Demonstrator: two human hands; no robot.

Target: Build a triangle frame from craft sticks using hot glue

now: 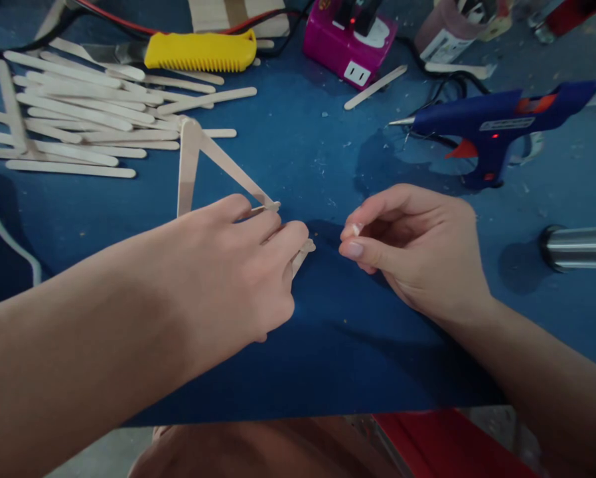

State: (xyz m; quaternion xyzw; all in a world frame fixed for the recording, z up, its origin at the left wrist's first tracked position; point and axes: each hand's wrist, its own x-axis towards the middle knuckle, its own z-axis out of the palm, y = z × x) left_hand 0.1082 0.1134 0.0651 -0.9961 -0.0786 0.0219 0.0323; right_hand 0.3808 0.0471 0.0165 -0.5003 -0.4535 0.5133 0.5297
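Observation:
A triangle of glued wooden craft sticks lies on the blue table. My left hand presses down on the triangle's near right corner, fingers closed over the stick ends. My right hand hovers just right of that corner, thumb and fingers pinched together on a tiny pale bit that I cannot make out. A small gap separates the two hands.
A heap of loose craft sticks lies at the far left, with a yellow-handled knife behind it. A blue glue gun rests at the right, a pink box at the back, a metal cylinder at the right edge.

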